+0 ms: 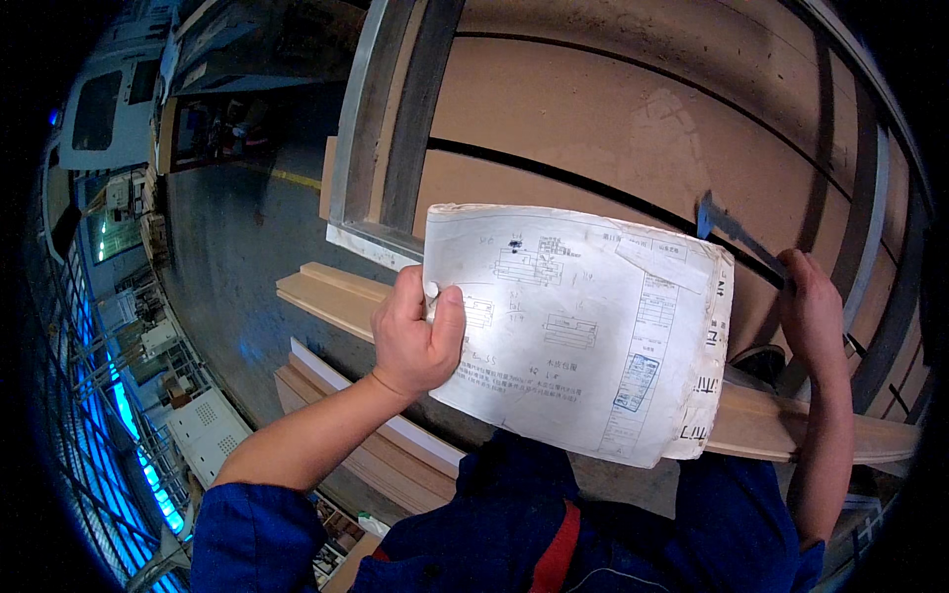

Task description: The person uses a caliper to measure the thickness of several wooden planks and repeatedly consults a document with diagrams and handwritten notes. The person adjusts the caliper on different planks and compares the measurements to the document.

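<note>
My left hand (419, 330) grips the left edge of a worn booklet of papers (578, 356), its thumb on top beside a small white round thing (431, 289). The open page bears line drawings, handwriting and a blue stamp, and a paper strip (660, 268) lies across its upper right. To the right of the booklet, my right hand (808, 307) is closed on the end of a long thin tool (745, 237) with blue near its far tip; its exact kind cannot be told. The tool's tip is just above the booklet's upper right corner.
Brown boards (549, 111) with dark gaps lie beyond the booklet, beside a metal frame (356, 126). Wooden profiles (326, 296) and stacked strips (385, 437) stand at the left; another long profile (771, 422) runs under my right forearm. A dark shoe (764, 359) shows near it.
</note>
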`<state>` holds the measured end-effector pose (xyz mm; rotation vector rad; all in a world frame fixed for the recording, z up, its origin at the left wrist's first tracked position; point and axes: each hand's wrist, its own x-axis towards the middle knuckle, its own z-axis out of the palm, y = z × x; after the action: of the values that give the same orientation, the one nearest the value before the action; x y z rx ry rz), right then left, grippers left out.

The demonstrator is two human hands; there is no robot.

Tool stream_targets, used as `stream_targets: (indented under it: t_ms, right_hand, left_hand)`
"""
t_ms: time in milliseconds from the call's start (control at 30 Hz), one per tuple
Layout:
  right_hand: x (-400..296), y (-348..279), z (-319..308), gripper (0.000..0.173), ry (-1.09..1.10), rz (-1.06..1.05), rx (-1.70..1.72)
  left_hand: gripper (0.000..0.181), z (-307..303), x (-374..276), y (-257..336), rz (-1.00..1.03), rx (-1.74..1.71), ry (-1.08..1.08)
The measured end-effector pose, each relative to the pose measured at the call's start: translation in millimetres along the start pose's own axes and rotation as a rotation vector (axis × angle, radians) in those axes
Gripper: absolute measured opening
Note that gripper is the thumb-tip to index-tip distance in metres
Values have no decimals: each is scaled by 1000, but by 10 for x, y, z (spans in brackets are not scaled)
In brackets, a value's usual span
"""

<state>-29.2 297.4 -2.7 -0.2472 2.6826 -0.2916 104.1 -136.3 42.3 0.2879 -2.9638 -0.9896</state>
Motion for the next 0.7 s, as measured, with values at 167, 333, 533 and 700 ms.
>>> stream_targets:
  t_ms: [167,333,533,700]
  right_hand:
    - [-9,-17,-31,39,-7,1,-24]
    - [-7,-12,-11,38,4,-21,-40]
    - [-9,-27,-24,37,8,-25,-9]
    - [-11,-32,-30,36,7,-22,-3]
  left_hand:
    - [20,2,6,-2,-5,-14,-8]
    - [21,-1,-15,-37,-9,-17,-9]
    - [20,-19,1,5,-14,-8,-23]
    - [20,-8,-8,-14,-10,-16,-14]
